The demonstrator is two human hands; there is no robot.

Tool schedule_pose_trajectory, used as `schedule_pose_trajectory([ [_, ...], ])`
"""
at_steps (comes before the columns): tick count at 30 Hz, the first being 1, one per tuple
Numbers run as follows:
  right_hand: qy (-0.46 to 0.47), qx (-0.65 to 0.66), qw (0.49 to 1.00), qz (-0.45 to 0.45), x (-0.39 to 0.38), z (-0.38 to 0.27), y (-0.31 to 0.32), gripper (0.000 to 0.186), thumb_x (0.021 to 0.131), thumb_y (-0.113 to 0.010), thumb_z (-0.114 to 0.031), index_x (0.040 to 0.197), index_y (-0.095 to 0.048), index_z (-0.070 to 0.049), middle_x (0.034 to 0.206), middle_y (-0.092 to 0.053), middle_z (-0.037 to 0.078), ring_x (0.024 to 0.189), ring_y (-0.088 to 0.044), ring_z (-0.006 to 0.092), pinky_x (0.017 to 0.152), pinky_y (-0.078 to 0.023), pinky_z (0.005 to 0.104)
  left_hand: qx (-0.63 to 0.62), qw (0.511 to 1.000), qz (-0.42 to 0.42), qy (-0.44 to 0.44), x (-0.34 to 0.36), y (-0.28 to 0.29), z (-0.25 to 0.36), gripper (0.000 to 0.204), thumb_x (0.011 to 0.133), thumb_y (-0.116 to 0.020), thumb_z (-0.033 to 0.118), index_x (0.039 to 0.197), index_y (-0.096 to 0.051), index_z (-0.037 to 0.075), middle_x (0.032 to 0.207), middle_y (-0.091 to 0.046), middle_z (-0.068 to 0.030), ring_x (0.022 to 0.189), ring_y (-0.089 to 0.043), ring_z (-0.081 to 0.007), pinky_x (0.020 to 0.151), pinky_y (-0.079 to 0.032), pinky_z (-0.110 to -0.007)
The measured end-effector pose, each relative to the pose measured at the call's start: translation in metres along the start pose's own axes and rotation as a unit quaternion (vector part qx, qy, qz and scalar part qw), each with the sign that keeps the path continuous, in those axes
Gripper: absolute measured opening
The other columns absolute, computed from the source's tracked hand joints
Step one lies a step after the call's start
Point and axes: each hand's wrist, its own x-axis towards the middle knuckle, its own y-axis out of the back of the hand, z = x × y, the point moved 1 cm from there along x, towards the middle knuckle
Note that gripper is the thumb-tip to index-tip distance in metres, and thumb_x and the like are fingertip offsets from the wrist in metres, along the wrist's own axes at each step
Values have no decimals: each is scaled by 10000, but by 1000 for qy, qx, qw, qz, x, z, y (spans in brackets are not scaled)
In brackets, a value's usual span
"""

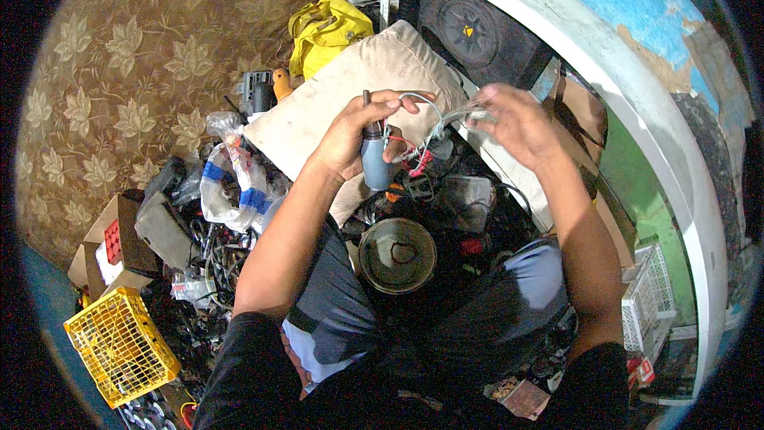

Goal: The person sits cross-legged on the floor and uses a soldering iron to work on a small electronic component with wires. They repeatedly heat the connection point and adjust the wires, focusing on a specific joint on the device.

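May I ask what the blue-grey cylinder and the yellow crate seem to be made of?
Blue-grey cylinder: perhaps painted metal or plastic; its smooth surface and soft sheen leave it open. Yellow crate: likely moulded plastic, judging by its evenly coloured lattice.

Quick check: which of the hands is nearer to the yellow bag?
Left. The left hand, holding the blue-grey cylinder, is below the yellow bag in the picture; the right hand, at the pale strands, is farther off, down and to the bag's right.

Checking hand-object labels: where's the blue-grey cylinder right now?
In the head view, the blue-grey cylinder is just above centre, in the left hand, higher in the picture than the round container.
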Motion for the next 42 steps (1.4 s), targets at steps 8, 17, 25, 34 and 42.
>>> schedule_pose_trajectory([
  [8,44,180,960,-209,-7,-42,26,307,1007,-499,-346,913,-610,-76,600,-348,-36,550,-382,124,579,-326,249,-89,990,107,-35,4,16,2,214,932,-555,234,1004,-601,38,1113,-637,-131,476,-471,-129,585,-475,-307],
  [17,232,226,919,-226,-13,-66,61,469,1037,-400,-320,1488,-386,-193,602,-409,-22,540,-395,132,673,-384,297,-192,960,181,-94,1,40,18,176,933,-552,180,1017,-602,33,1104,-634,-123,538,-491,-144,529,-432,-271],
  [25,227,228,945,66,14,-51,159,345,1021,-456,-249,1323,-520,-95,731,-499,11,630,-461,143,739,-451,331,-242,920,263,-162,3,65,25,145,923,-555,181,1011,-611,81,986,-638,-61,568,-517,-145,528,-458,-282],
  [34,233,307,922,32,8,-44,125,110,960,-572,-171,939,-581,-63,762,-539,41,674,-471,169,775,-437,347,-292,883,293,-221,-5,102,26,157,916,-573,210,1004,-621,89,822,-580,-35,607,-511,-151,599,-469,-318],
  [42,190,90,976,-54,-2,-52,158,284,920,-643,-239,1041,-600,15,672,-517,21,594,-494,148,646,-470,326,-309,866,309,-242,-6,102,38,119,923,-516,149,944,-598,65,822,-581,-31,617,-491,-142,665,-477,-297],
])
